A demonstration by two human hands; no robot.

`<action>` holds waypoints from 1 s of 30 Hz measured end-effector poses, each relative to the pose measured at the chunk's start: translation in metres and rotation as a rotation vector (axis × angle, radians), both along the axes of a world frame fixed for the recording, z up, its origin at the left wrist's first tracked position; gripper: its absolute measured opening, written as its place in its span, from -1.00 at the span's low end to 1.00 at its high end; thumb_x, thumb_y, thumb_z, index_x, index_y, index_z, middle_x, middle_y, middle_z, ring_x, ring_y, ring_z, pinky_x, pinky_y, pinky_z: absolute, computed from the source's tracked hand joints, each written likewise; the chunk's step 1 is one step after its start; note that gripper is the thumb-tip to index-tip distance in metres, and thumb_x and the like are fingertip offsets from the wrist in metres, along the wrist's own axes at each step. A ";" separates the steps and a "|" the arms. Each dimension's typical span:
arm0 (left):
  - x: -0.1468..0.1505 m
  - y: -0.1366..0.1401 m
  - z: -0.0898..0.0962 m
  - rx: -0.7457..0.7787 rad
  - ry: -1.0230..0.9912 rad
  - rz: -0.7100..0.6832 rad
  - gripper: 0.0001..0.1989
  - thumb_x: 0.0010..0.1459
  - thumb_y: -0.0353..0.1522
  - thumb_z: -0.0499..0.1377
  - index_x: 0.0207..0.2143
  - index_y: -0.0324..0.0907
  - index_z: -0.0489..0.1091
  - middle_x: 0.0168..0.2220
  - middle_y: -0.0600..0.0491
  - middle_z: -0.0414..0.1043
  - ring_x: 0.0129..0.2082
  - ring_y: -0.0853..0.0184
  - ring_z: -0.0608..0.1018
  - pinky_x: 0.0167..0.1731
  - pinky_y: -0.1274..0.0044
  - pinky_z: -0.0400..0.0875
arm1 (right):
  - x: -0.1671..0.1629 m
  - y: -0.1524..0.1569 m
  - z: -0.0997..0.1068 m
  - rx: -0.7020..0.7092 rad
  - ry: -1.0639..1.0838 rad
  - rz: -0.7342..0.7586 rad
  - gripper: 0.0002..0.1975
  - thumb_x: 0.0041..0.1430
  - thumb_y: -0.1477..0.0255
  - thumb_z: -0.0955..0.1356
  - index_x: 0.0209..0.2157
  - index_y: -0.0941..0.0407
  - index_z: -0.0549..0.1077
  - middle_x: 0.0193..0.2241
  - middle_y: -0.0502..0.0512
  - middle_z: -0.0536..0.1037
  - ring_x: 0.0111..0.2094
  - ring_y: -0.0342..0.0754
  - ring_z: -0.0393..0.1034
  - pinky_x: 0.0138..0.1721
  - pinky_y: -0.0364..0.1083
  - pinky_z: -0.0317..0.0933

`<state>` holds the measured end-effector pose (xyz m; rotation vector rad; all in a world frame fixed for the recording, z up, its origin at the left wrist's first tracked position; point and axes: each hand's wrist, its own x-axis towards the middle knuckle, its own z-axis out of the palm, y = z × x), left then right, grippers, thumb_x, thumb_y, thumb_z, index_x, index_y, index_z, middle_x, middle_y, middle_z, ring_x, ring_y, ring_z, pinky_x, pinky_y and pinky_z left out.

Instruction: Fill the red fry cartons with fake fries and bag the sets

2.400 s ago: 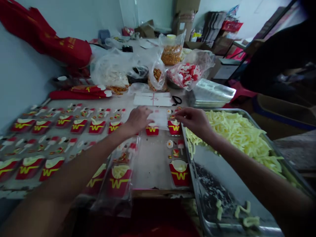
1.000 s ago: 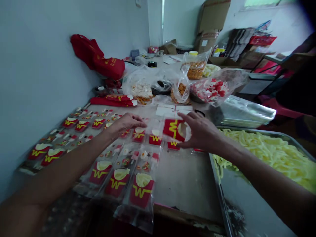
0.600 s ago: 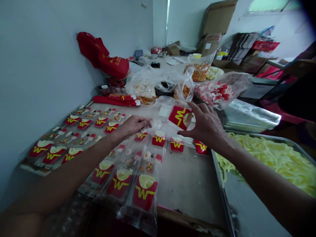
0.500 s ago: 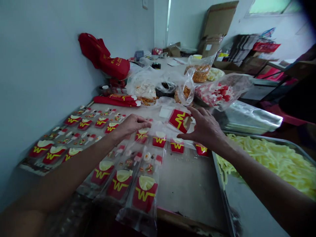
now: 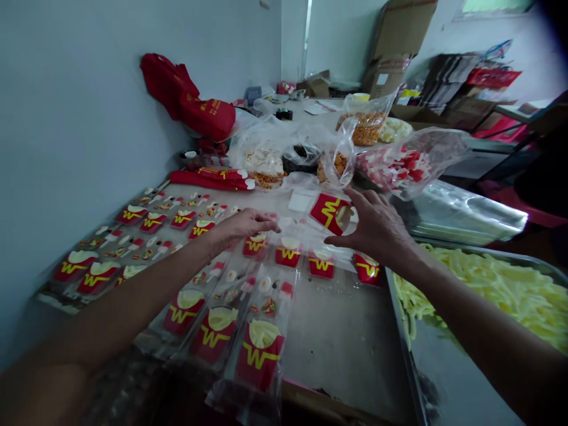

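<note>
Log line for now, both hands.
left hand: pinching clear packaging | right hand: gripping red carton, opening toward palm | metal tray: yellow strips

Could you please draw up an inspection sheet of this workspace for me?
Surface: pale table, a few small specks on it.
Job's things: red carton, held tilted; filled clear packs in rows on the table; pale strips heaped in a metal tray.
Clutter: plastic bag of red-and-white pieces, among other bags; red cloth by the wall.
Hands: right hand around the red carton; left hand with thumb and fingers close together, grip unclear.
Cables: nothing seen.
Surroundings: cardboard boxes in the background.
</note>
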<state>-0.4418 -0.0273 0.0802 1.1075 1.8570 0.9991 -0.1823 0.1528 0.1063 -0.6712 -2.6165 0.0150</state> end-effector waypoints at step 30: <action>0.029 0.022 -0.014 0.101 -0.210 0.098 -0.64 -0.30 -0.29 0.51 -0.50 -0.20 0.43 -0.50 0.10 0.46 -0.49 0.41 0.50 -0.40 0.51 0.39 | -0.007 -0.035 -0.029 0.115 -0.134 0.041 0.01 0.01 -0.06 0.46 0.33 0.17 0.07 0.02 0.39 0.40 0.01 0.36 0.20 -0.04 0.18 0.12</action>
